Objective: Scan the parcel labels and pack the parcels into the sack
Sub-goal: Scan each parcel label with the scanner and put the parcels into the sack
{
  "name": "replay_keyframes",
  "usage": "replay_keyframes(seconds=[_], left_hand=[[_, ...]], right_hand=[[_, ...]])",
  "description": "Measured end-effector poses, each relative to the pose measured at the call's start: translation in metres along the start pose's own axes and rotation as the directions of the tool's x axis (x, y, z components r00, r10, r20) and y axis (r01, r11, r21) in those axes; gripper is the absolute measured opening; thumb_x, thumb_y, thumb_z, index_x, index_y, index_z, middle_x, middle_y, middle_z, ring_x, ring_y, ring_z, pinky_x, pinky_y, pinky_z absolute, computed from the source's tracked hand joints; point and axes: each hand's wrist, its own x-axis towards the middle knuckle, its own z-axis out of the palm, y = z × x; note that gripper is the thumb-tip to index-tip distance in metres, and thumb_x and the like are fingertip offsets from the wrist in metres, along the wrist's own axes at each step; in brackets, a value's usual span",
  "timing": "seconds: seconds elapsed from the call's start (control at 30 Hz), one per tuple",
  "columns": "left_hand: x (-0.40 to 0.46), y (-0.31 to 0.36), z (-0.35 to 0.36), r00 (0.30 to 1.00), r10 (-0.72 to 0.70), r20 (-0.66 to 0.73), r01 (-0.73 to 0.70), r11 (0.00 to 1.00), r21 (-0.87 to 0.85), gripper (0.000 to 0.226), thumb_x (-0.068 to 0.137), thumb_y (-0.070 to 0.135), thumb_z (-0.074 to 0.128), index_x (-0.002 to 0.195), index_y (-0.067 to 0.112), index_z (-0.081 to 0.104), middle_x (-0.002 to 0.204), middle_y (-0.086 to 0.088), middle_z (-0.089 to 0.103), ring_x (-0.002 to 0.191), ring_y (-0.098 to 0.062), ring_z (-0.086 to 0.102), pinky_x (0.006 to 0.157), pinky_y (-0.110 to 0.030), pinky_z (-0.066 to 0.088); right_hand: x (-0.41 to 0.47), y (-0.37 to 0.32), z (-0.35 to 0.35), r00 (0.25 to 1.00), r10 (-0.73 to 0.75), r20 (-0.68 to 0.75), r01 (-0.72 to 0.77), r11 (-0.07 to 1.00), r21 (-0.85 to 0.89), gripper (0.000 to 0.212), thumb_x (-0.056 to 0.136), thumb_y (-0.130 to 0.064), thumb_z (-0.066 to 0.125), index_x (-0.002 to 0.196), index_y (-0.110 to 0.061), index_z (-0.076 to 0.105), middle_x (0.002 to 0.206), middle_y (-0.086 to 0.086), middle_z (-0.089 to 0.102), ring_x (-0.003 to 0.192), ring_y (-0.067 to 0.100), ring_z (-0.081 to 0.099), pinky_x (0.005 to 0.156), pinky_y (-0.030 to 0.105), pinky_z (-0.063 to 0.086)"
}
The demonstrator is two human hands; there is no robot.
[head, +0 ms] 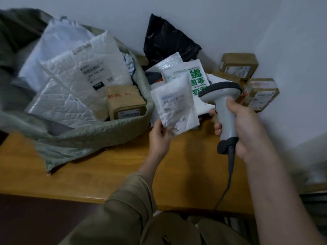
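Observation:
My left hand [159, 137] pinches the lower corner of a small white parcel [174, 106], held up above the table with its label facing me. My right hand [244, 124] grips the handle of a grey barcode scanner [223, 101], whose dark head sits just right of the parcel. A green woven sack [99, 133] lies open at the left, holding several white padded mailers [85, 68] and a small brown box [126, 103].
Behind the held parcel lies a pile of white mailers, one with green print [196, 78], and a black bag [168, 39] against the wall. Two taped brown boxes [238, 65] [261, 93] stand at the right. The wooden table [109, 175] carries it all; the scanner cable [226, 184] hangs over its front edge.

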Motion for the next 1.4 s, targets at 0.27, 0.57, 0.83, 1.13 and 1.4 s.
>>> replay_keyframes(seconds=[0.27, 0.57, 0.83, 1.13, 1.4], left_hand=[[0.054, 0.056, -0.073, 0.821, -0.132, -0.555, -0.007, 0.971, -0.241, 0.029, 0.101, 0.018, 0.05, 0.128, 0.012, 0.046, 0.118, -0.002, 0.06, 0.104, -0.011, 0.06, 0.083, -0.024, 0.055], [0.052, 0.071, -0.109, 0.794, -0.498, -0.348, 0.195, 0.751, -0.63, 0.052, 0.097, 0.053, 0.045, 0.09, 0.004, 0.061, 0.071, -0.008, 0.066, 0.056, -0.018, 0.068, 0.064, -0.032, 0.058], [0.053, 0.07, -0.097, 0.887, -0.366, -0.282, 0.19, 0.845, -0.499, 0.034, 0.101, 0.021, 0.049, 0.07, 0.007, 0.054, 0.061, -0.011, 0.062, 0.046, -0.018, 0.061, 0.051, -0.026, 0.054], [0.068, 0.071, -0.022, 0.948, -0.304, -0.091, 0.263, 0.913, -0.312, 0.018, 0.096, 0.003, 0.049, 0.079, 0.007, 0.051, 0.069, -0.012, 0.058, 0.048, -0.016, 0.06, 0.049, -0.025, 0.055], [0.112, 0.027, 0.058, 0.847, -0.518, 0.12, 0.466, 0.832, 0.3, 0.034, 0.088, 0.02, 0.062, 0.117, 0.009, 0.049, 0.118, -0.011, 0.055, 0.106, -0.027, 0.056, 0.086, -0.036, 0.052]], right_hand=[[-0.016, -0.006, 0.051, 1.0, -0.013, 0.025, 0.013, 1.0, -0.005, 0.034, 0.101, -0.042, 0.048, 0.098, -0.011, 0.063, 0.095, 0.011, 0.062, 0.055, 0.014, 0.049, 0.051, 0.027, 0.043], [-0.02, 0.0, 0.098, 0.997, -0.023, 0.07, 0.024, 0.999, -0.027, 0.034, 0.104, -0.04, 0.043, 0.092, -0.012, 0.06, 0.084, 0.008, 0.059, 0.055, 0.015, 0.048, 0.053, 0.028, 0.04], [-0.009, 0.009, 0.092, 1.0, 0.001, -0.031, -0.001, 1.0, -0.002, 0.032, 0.103, -0.039, 0.045, 0.093, -0.012, 0.058, 0.093, 0.009, 0.059, 0.056, 0.015, 0.047, 0.048, 0.026, 0.042], [0.022, 0.001, 0.035, 0.985, 0.013, -0.17, -0.006, 0.999, 0.043, 0.032, 0.102, -0.04, 0.047, 0.102, -0.01, 0.06, 0.101, 0.011, 0.062, 0.058, 0.015, 0.05, 0.051, 0.029, 0.042], [0.066, -0.023, -0.019, 0.975, 0.048, -0.218, -0.036, 0.998, 0.061, 0.033, 0.102, -0.039, 0.048, 0.093, -0.01, 0.061, 0.084, 0.011, 0.061, 0.055, 0.016, 0.051, 0.055, 0.03, 0.043]])
